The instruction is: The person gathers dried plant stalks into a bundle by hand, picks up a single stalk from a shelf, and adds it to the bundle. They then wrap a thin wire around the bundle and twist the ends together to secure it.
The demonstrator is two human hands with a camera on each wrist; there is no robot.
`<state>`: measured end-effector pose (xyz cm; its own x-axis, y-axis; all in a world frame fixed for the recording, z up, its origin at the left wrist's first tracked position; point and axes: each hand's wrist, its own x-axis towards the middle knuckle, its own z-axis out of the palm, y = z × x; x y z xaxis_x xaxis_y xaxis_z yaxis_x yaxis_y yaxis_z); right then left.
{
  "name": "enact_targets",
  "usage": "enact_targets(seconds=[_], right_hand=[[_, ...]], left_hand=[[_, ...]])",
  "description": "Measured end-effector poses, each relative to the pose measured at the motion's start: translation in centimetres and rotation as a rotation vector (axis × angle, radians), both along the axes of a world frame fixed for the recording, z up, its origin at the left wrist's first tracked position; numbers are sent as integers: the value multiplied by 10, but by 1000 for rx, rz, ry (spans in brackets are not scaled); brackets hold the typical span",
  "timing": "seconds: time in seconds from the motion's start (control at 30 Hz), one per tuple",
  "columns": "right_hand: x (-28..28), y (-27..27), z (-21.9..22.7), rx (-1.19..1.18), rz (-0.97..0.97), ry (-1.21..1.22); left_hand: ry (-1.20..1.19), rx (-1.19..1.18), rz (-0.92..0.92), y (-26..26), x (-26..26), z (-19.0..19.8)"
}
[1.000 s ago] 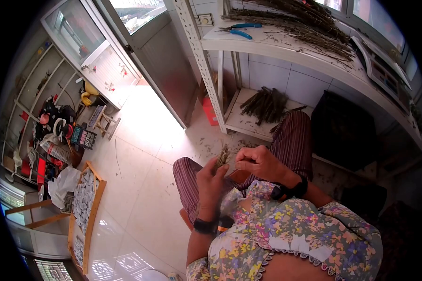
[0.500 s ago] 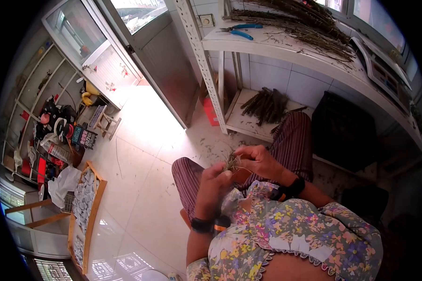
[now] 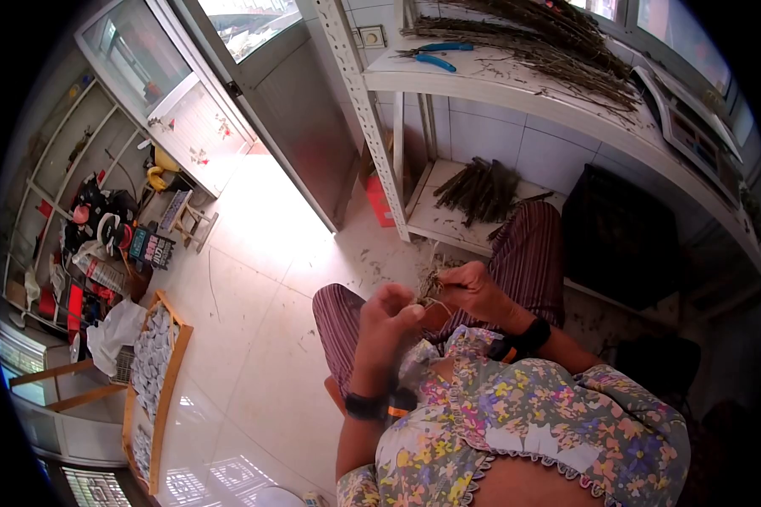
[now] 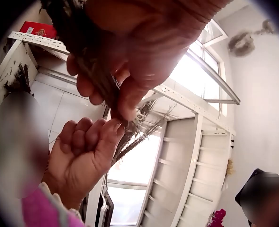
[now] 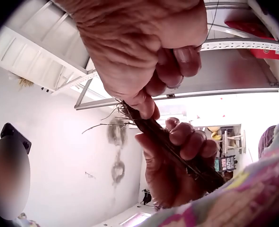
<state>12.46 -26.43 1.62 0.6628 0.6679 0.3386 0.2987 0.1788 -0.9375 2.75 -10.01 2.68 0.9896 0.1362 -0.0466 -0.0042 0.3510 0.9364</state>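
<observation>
A small bundle of dark, dry stems [image 3: 429,292] lies between the two hands above the lap. The left hand [image 3: 380,332] curls its fingers round it, and the left wrist view has this hand [image 4: 149,42] gripping the thick part of the bundle [image 4: 89,59]. Thumb and finger of the right hand [image 3: 479,296] pinch the bundle's end, where thin twigs stick out; in the right wrist view this hand [image 5: 134,52] is above the left hand [image 5: 168,170], touching the stems [image 5: 160,137]. A pale thin strand loops by the fingers in the head view.
Blue-handled pliers [image 3: 435,59] and long dry stems [image 3: 558,42] lie on the white upper shelf [image 3: 490,83]. Below are a pile of short stems [image 3: 478,190] and a black container [image 3: 621,232]. Plant scraps are scattered over the tiled floor [image 3: 262,355].
The right hand has come down onto the bundle and then shifted slightly right. The left hand has turned a little, tilting the bundle toward the right hand.
</observation>
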Motion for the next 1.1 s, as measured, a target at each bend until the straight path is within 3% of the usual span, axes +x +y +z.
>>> enact_targets(seconds=[0.2, 0.3, 0.47, 0.53, 0.6, 0.67, 0.77, 0.87, 1.1], right_hand=[[-3, -3, 13, -53, -79, -30], [-7, -2, 15, -33, -101, -16], [-7, 0, 10, 40, -78, 15], [-5, -1, 4, -92, -116, -143], [-4, 1, 4, -58, -48, -25], [-6, 5, 11, 143, 126, 371], [-9, 3, 16, 112, 178, 430], [-1, -2, 0, 13, 246, 255], [-2, -5, -7, 113, 237, 404]], left_hand=[[5, 207, 24, 1, -2, 9], [47, 70, 3, -5, -5, 17], [68, 56, -76, -4, -6, 17], [61, 40, -96, -4, -6, 17], [55, 14, -107, -4, -6, 17], [62, 14, -122, -2, -6, 14], [60, -22, -179, -1, -7, 16], [49, -125, -270, 0, -6, 16], [90, -87, -297, 2, -1, 8]])
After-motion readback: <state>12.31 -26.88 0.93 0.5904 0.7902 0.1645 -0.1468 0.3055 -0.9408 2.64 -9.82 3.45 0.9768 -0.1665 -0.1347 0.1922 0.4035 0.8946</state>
